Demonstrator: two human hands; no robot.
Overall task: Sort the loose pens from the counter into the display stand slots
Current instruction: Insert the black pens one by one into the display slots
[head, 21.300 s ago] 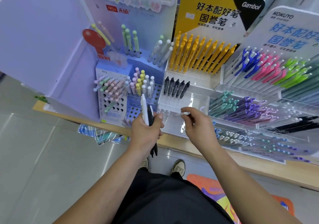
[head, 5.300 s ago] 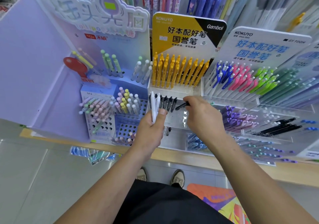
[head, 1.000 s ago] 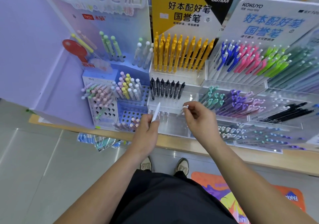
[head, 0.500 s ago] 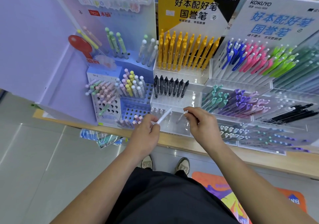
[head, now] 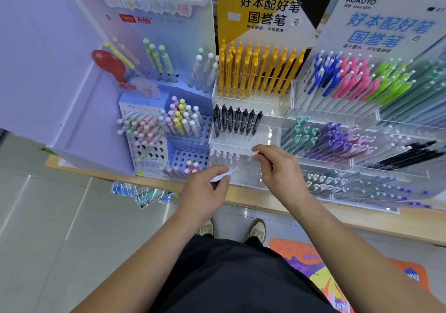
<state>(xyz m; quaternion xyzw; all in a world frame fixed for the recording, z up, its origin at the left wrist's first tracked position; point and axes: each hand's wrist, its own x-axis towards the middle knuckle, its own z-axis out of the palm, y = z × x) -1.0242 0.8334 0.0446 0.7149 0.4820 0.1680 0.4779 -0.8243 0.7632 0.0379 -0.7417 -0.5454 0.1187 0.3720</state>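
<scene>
White pens (head: 223,175) pinched in L hand (head: 202,193), R hand (head: 280,168).

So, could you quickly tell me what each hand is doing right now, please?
Left hand: holding a white pen.
Right hand: pinching a clear pen.

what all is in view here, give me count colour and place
counter: one, wood, under the stands
clear stand: one, transparent, centre
yellow pens: a full row, top tier
black pens: seven, middle tier
slotted white pens: five, whitish, bottom tier
pastel pens: many, in the blue stand at left
colour pens: many, blue, pink, green, at right
left hand: holds one loose white pen
right hand: fingers pinch a second white pen
</scene>
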